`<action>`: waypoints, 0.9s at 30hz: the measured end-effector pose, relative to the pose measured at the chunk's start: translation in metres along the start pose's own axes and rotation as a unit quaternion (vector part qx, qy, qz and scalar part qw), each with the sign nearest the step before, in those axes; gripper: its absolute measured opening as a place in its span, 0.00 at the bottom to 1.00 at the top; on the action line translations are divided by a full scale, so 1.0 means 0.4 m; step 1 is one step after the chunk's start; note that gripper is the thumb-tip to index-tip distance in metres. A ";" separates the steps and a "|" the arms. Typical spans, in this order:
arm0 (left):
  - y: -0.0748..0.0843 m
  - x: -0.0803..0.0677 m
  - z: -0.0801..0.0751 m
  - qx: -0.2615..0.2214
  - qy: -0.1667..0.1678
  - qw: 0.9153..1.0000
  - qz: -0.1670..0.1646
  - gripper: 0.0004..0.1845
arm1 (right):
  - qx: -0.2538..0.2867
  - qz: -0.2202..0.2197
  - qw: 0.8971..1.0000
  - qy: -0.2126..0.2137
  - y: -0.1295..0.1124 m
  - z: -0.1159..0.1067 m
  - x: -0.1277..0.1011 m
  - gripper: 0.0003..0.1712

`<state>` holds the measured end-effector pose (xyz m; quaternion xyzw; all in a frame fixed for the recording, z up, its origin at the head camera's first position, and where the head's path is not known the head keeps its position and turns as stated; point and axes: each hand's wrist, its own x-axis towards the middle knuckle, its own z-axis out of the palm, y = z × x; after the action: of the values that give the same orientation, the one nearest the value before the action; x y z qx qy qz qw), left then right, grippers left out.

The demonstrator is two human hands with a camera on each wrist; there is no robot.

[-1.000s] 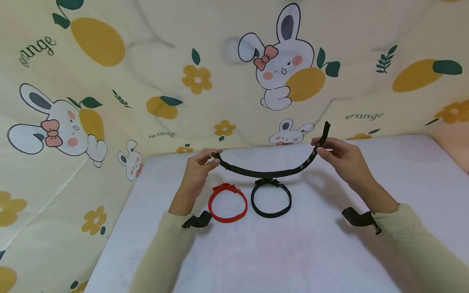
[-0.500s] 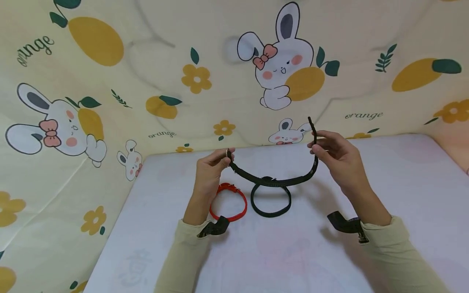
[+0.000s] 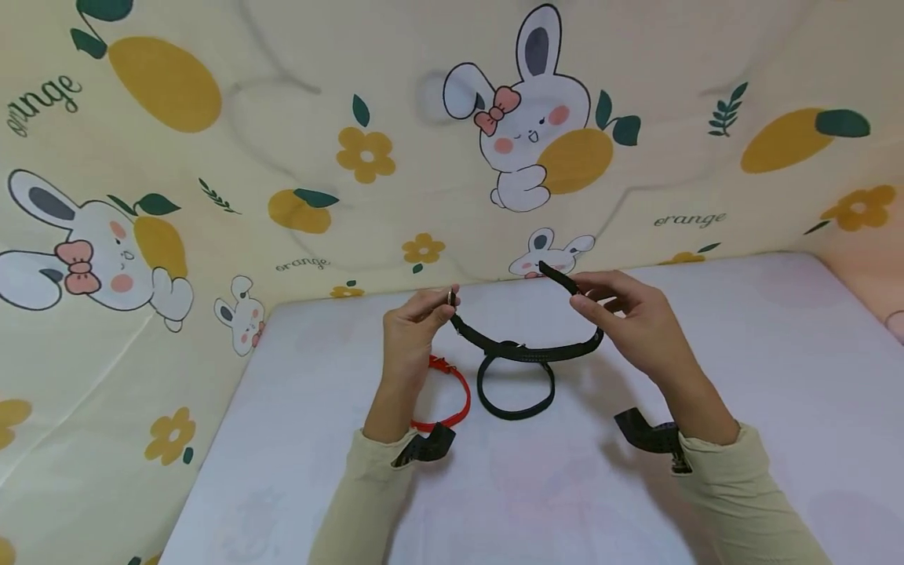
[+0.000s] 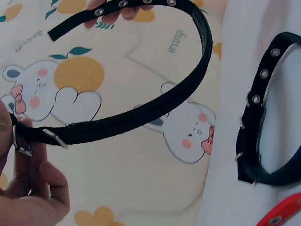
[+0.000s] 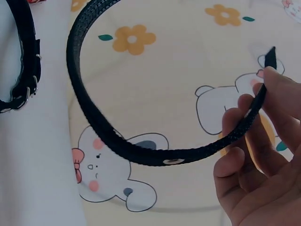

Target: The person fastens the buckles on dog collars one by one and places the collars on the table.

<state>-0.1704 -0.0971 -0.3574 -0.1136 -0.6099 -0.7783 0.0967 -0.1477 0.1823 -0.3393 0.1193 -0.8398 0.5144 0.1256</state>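
A black collar strap (image 3: 544,355) hangs in a curve between both hands, unbuckled. My left hand (image 3: 413,329) pinches its buckle end between thumb and fingers; the metal buckle (image 4: 22,143) shows in the left wrist view. Near the pointed free end, the thumb and fingers of my right hand (image 3: 628,322) grip the strap, its tip sticking out past them. Metal eyelets (image 4: 123,4) run along that part. Below, on the table, lie a buckled black collar (image 3: 515,414) and a buckled red collar (image 3: 466,400), the red one partly hidden behind the left hand.
The collars lie on a white table (image 3: 537,494). Behind and to the left rises a cream cloth backdrop (image 3: 417,47) printed with rabbits, oranges and flowers. Black wrist mounts (image 3: 646,431) stick out from both sleeves.
Both hands have come closer together, the left moving rightward and the right leftward. The strap's free end, upright before, now tilts toward the left. The collars on the table stay put.
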 end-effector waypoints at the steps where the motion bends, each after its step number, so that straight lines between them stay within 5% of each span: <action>1: 0.000 -0.002 0.004 -0.006 0.004 1.000 0.000 0.11 | -0.004 -0.002 1.000 -0.004 -0.002 0.000 0.000 0.17; 12: -0.004 -0.024 0.044 -0.018 0.030 0.999 -0.004 0.16 | -0.043 -0.014 0.998 -0.047 -0.014 0.012 -0.004 0.15; 17: -0.002 -0.027 0.052 0.033 -0.002 0.999 -0.008 0.25 | -0.043 -0.019 0.997 -0.054 -0.012 0.015 -0.007 0.13; 27: -0.002 -0.039 0.064 0.091 -0.082 0.992 0.014 0.15 | -0.047 -0.026 0.994 -0.090 -0.017 0.035 -0.009 0.12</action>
<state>-0.1543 -0.0718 -0.3568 -0.1756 -0.6826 -0.7062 0.0671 -0.1434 0.1672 -0.3409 0.1809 -0.8677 0.4579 0.0679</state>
